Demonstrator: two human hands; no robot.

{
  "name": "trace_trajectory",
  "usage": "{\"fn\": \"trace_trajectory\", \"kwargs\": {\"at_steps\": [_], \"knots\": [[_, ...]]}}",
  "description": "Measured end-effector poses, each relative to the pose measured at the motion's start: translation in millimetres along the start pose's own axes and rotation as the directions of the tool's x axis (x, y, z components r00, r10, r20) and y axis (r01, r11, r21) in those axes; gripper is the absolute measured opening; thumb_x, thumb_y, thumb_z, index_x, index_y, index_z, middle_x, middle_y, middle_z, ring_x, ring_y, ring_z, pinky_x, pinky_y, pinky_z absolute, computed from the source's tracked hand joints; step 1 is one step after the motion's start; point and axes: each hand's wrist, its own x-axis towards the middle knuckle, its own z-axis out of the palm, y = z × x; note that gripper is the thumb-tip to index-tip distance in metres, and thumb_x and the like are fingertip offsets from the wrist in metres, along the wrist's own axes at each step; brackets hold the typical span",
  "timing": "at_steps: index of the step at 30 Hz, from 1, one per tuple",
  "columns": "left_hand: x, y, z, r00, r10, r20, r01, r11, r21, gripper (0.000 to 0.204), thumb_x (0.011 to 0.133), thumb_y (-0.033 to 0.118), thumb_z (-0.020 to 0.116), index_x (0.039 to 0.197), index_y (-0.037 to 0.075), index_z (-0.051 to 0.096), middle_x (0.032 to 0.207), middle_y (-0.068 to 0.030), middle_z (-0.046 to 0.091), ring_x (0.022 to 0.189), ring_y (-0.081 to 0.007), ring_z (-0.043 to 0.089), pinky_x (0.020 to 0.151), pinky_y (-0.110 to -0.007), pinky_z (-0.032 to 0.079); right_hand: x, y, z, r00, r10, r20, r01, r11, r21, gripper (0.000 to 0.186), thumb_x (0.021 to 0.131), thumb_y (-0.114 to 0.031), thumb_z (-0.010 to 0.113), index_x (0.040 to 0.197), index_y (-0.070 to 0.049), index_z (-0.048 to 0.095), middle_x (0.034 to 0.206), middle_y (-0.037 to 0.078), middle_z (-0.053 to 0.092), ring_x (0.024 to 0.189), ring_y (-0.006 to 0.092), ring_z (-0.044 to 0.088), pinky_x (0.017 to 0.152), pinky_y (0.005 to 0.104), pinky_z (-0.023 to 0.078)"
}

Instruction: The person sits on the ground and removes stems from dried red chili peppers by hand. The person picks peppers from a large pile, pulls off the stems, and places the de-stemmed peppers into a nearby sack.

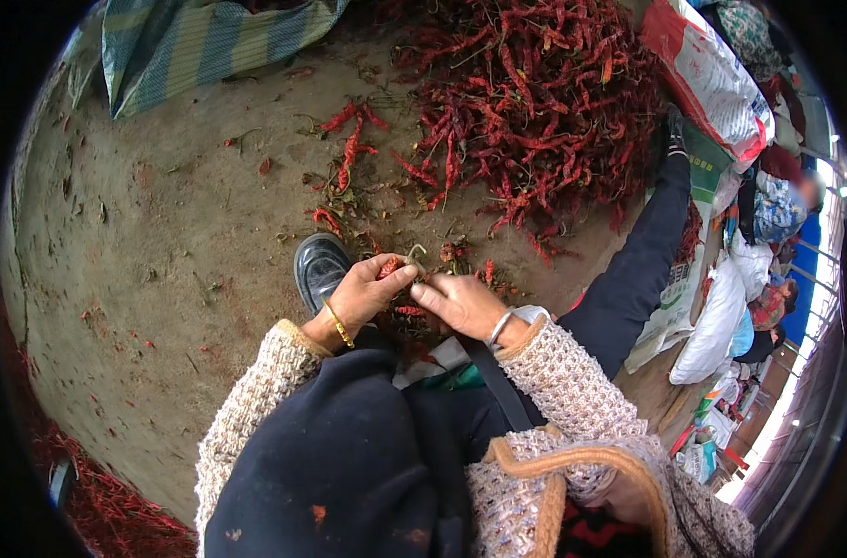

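My left hand (358, 296), with a gold bracelet at its wrist, is closed around a dried red chili pepper (388, 268). A pale, curved stem (418, 252) sticks up where the fingertips of both hands meet. My right hand (468, 305), wearing a silver bangle, touches the left at the stem with its fingers pinched together. What lies between those right fingers is hidden. Below the hands, partly covered, are more red chili pieces (409, 311). A few loose chilies (351, 153) lie on the ground just beyond my hands.
A large heap of dried red chilies (544, 112) rises ahead to the right. Striped sheeting (214, 51) lies at the far left, a red-and-white sack (721, 79) at the far right. White sacks (712, 321) and other people are on the right. My black shoe (322, 270) rests beside my left hand.
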Motion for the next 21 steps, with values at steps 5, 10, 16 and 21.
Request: {"fn": "trace_trajectory", "kwargs": {"at_steps": [5,10,16,21], "knots": [[-2,7,7,0.991,0.049,0.128,-0.073,0.979,0.189,0.021,0.093,0.022,0.055,0.099,0.001,0.057,0.079,0.0005,0.056,0.071,-0.0071,0.050,0.064,-0.025,0.044,12,3,-15,0.951,-0.234,-0.204,0.223,0.972,-0.077,0.052,0.090,-0.049,0.052,0.070,-0.001,0.058,0.056,0.013,0.056,0.052,0.0265,0.055,0.052,0.0369,0.043],[-5,8,8,0.966,0.188,0.175,-0.237,0.916,0.325,0.022,0.093,0.019,0.049,0.097,-0.001,0.056,0.076,-0.0032,0.056,0.070,-0.0095,0.050,0.062,-0.026,0.044,18,3,-16,0.982,-0.161,-0.096,0.176,0.968,0.177,0.048,0.092,-0.041,0.049,0.067,-0.001,0.058,0.054,0.011,0.054,0.048,0.0214,0.051,0.051,0.0333,0.042],[-13,24,3,0.977,0.205,0.067,-0.215,0.916,0.339,0.021,0.091,0.017,0.048,0.090,-0.001,0.058,0.069,-0.0034,0.056,0.062,-0.0128,0.052,0.058,-0.029,0.044,14,-30,-8,0.797,-0.494,-0.346,0.425,0.867,-0.261,0.032,0.089,-0.020,0.053,0.063,-0.001,0.054,0.054,0.012,0.050,0.046,0.0225,0.052,0.045,0.0318,0.040],[-6,20,-55,0.889,0.266,-0.374,-0.237,0.964,0.122,0.020,0.091,0.018,0.049,0.091,0.001,0.060,0.068,-0.0045,0.058,0.062,-0.0132,0.054,0.057,-0.027,0.044,42,-57,-12,0.550,-0.835,-0.020,0.548,0.378,-0.746,0.012,0.081,-0.018,0.059,0.073,-0.010,0.055,0.060,0.004,0.055,0.048,0.0220,0.056,0.044,0.0353,0.046]]}}
